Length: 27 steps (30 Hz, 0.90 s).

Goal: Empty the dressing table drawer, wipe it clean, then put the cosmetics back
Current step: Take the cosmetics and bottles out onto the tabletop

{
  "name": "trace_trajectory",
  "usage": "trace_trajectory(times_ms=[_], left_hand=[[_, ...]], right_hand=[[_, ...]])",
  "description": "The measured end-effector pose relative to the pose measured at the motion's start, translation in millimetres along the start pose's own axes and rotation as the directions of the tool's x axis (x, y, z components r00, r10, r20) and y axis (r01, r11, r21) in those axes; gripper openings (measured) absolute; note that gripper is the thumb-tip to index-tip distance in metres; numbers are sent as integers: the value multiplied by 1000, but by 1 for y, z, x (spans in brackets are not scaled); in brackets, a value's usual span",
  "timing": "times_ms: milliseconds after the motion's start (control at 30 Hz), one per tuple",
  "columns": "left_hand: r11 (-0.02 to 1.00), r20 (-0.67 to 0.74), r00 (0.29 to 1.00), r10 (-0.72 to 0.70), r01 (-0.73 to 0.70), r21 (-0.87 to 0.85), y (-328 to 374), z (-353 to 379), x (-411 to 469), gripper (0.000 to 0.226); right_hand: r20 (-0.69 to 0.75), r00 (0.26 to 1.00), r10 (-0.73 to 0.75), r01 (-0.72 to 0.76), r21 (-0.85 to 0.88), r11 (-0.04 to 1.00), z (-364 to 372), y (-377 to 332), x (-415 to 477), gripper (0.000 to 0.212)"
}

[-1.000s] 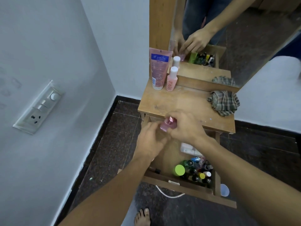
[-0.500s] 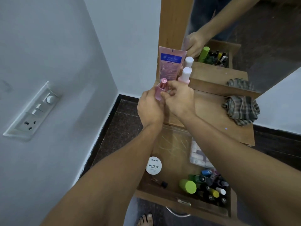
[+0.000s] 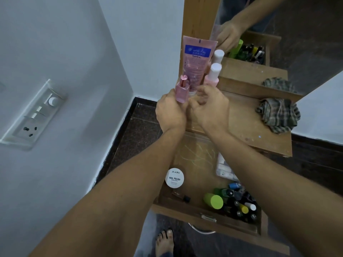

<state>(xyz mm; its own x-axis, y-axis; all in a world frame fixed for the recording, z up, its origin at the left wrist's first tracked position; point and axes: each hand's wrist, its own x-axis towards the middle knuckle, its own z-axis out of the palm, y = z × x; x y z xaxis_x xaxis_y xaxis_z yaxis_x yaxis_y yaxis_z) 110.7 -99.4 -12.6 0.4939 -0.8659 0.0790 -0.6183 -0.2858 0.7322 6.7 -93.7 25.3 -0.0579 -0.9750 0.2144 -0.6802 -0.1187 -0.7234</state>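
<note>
L hand (image 3: 170, 112) gripping pink bottle (image 3: 182, 92) upright, wrapping its lower half, just left-front of pink tube (image 3: 196, 62). R hand (image 3: 209, 110) curling right beside bottle; can't tell if holding anything.

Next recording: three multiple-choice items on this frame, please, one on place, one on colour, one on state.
1. Where does the checked cloth lie? A on the floor B on the tabletop, right side C on a chair
2. What colour is the largest cap in the drawer? A lime green B red C orange
3. What is the left hand doing? A hanging idle B gripping the pink bottle C pressing the cloth
Key: 1 B, it rests on bare wood; 2 A, plainly green; 3 B, fingers wrap the bottle.
</note>
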Motion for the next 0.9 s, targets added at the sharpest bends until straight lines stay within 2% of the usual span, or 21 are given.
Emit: trace_trajectory(times_ms=[100,167,200,267,333,400,533,700,767,900], left_hand=[[997,69,997,33,-29,-67,-11,-12,-9,45],[994,58,997,46,-40,-100,-20,-25,-23,58],[991,24,999,43,-39,-128,-25,-32,-32,57],[981,-81,996,42,-56,-186,-35,-42,-52,41],[978,-148,989,29,-59,-201,-44,-47,-72,31],[980,-132,991,-21,-6,-197,-51,-47,-90,28],[978,-41,990,-134,126,-164,-67,-42,-113,27],[975,23,987,-162,164,-153,-69,-40,-120,25],[973,20,988,-151,153,-173,-65,-40,-121,23],[961,-62,985,-162,143,-236,-55,-40,-113,22]], right_hand=[[25,999,-21,24,-117,993,-12,16,-45,8],[188,982,7,34,-211,977,-13,27,-81,7],[332,942,50,43,-267,963,-13,31,-98,10],[614,773,161,116,-386,915,-7,34,-127,23],[741,635,219,206,-436,876,4,34,-145,39],[771,597,222,248,-441,863,16,32,-153,51],[756,621,207,272,-456,847,36,31,-156,53],[741,645,187,244,-432,868,45,33,-156,44],[696,689,203,202,-453,868,37,29,-152,39],[526,827,200,89,-474,876,1,13,-125,49]])
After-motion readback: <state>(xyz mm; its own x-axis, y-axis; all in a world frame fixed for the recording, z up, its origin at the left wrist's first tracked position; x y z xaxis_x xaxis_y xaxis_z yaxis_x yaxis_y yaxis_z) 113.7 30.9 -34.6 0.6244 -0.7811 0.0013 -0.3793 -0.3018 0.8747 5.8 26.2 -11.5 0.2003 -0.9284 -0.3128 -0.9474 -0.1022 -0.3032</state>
